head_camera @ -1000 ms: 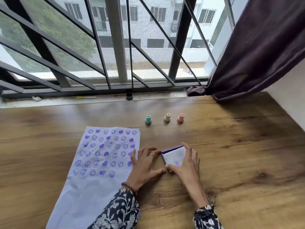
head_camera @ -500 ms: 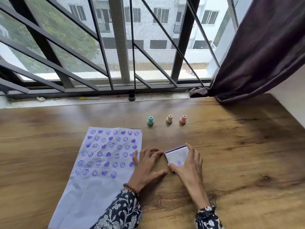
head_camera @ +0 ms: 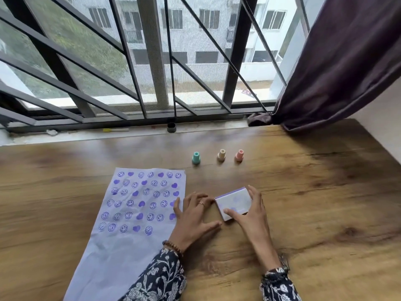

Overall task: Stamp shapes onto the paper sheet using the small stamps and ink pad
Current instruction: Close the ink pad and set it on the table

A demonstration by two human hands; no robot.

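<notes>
Wooden table (head_camera: pixel 303 203): right hand (head_camera: pixel 251 220) grasps small white-lidded purple ink pad (head_camera: pixel 234 202) by edges (light, rigid, probably slides); left hand (head_camera: pixel 193 216) flat, released, beside.

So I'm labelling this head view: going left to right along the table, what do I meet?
Paper sheet → left hand → ink pad → right hand. Farther back: teal stamp → beige stamp → pink stamp.

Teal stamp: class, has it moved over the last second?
No. The teal stamp stands in the same spot, just beyond the paper sheet's far right corner, left of the cream stamp.
</notes>
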